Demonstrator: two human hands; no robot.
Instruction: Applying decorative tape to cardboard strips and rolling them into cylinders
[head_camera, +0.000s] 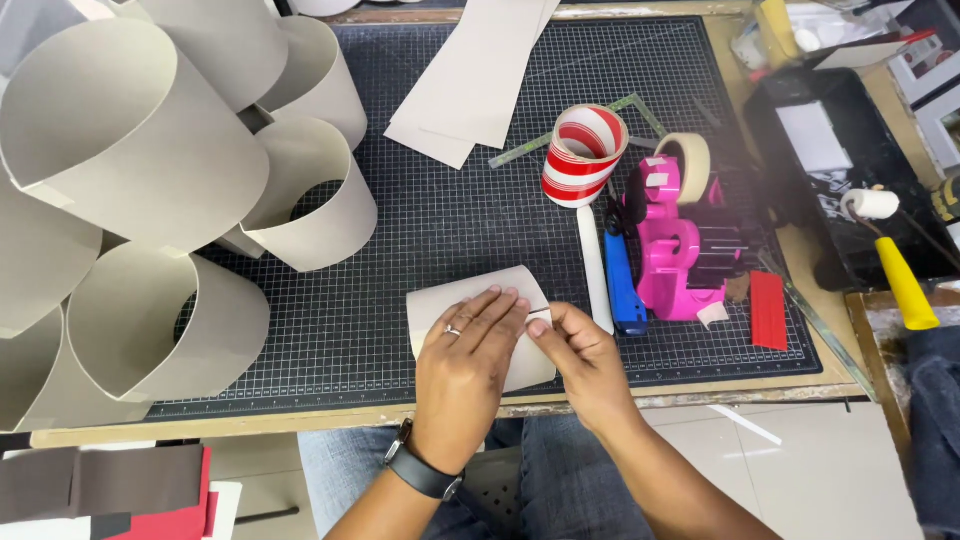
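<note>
A curved piece of beige card (440, 300) lies on the black gridded cutting mat (450, 210) near the front edge of the table. My left hand (465, 370), with a ring and a dark wristwatch, presses flat on top of the card. At the card's right edge my right hand (580, 355) pinches with thumb and fingertips, where a thin strip, possibly tape, shows. The card's lower part is hidden under both hands.
Several beige card loops (150, 150) pile up on the left. Flat card sheets (480, 70) lie at the back. A red-and-white striped roll (583, 155), pink tape dispenser (675, 250) with masking tape, blue cutter (622, 285), red block (768, 310), black tray (840, 170) and yellow-handled roller (900, 265) sit right.
</note>
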